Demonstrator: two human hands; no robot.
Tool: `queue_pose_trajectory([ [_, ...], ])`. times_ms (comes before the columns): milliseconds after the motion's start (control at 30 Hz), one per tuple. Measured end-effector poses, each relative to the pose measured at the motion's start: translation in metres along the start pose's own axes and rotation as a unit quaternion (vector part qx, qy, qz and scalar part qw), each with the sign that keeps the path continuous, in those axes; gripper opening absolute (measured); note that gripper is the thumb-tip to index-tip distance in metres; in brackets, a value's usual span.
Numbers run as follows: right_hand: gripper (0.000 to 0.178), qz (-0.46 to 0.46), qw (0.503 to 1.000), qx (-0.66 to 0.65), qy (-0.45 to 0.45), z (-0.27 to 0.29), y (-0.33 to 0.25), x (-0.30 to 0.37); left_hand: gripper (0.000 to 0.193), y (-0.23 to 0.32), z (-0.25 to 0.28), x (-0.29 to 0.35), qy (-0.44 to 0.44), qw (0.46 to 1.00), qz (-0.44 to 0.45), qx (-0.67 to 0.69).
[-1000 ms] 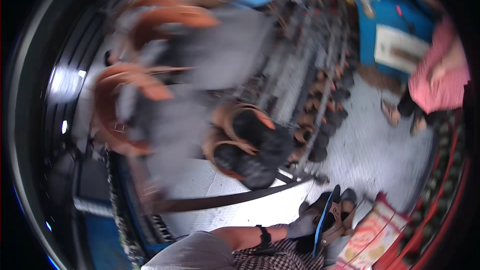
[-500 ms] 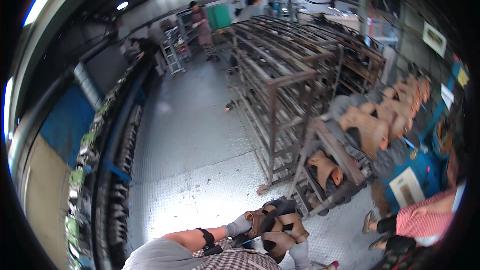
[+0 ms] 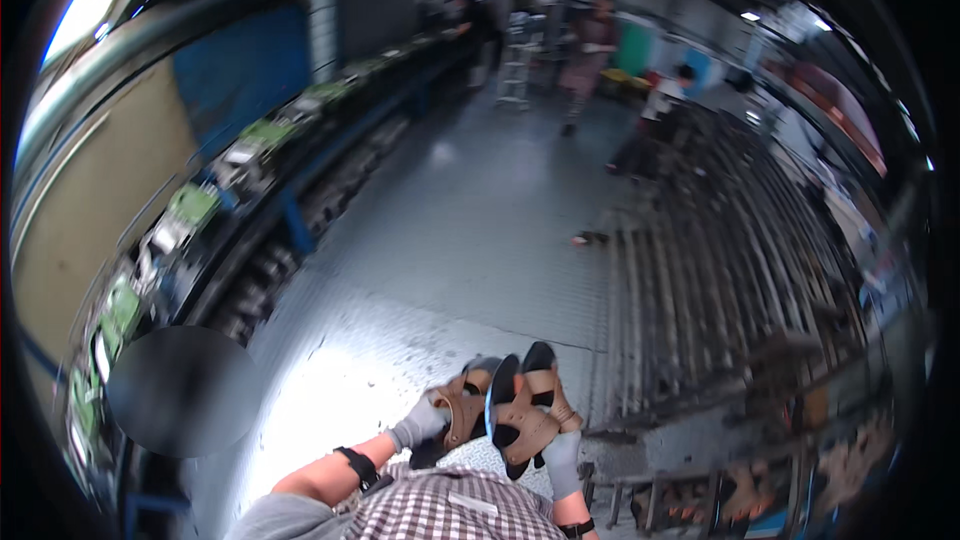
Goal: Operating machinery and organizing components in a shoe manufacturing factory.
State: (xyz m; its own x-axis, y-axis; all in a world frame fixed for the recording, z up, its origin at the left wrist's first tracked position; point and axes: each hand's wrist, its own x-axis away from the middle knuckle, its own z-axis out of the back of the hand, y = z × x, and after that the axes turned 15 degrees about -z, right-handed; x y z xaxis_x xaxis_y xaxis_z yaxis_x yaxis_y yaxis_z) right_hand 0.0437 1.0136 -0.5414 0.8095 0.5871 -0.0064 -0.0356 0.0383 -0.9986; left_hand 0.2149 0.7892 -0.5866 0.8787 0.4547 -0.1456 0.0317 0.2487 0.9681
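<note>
Before my body I carry brown strapped sandals with dark soles. My left hand (image 3: pixel 422 424), in a grey glove, is closed on brown sandals (image 3: pixel 465 412); its fingers are partly hidden behind the straps. In my right hand (image 3: pixel 563 455), also gloved in grey, are more brown sandals (image 3: pixel 527 422), held with their dark toe ends pointing away from me. The two bunches are side by side, close together. How many sandals each hand grips I cannot tell.
A long machine line (image 3: pixel 265 135) with green-topped parts runs along the left. A metal rack (image 3: pixel 700 270) of long bars stands on the right, with sandals (image 3: pixel 745 490) at its near end. Several people, one by a ladder-like stand (image 3: pixel 514 75), are farther up the metal floor (image 3: pixel 450 210).
My view has swung right to left, so the rack now lies farther right and the machine line shows more fully. The sandals stay in my hands, now spread slightly apart.
</note>
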Motion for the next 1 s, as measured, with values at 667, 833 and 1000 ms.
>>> queue_pose_trajectory([
  [667,0.033,-0.076,0.995,-0.054,-0.045,-0.246,0.066,-0.424,0.025,-0.127,0.327,-0.106,0.596,0.797,0.087,0.040],
  [833,0.037,-0.108,0.990,0.012,-0.093,-0.335,0.095,-0.559,0.027,-0.124,0.399,-0.202,0.653,0.744,0.143,0.022],
  [1000,0.034,-0.034,0.972,0.050,-0.226,-0.469,0.077,-0.664,0.037,-0.181,0.461,-0.258,0.689,0.717,0.084,-0.060],
])
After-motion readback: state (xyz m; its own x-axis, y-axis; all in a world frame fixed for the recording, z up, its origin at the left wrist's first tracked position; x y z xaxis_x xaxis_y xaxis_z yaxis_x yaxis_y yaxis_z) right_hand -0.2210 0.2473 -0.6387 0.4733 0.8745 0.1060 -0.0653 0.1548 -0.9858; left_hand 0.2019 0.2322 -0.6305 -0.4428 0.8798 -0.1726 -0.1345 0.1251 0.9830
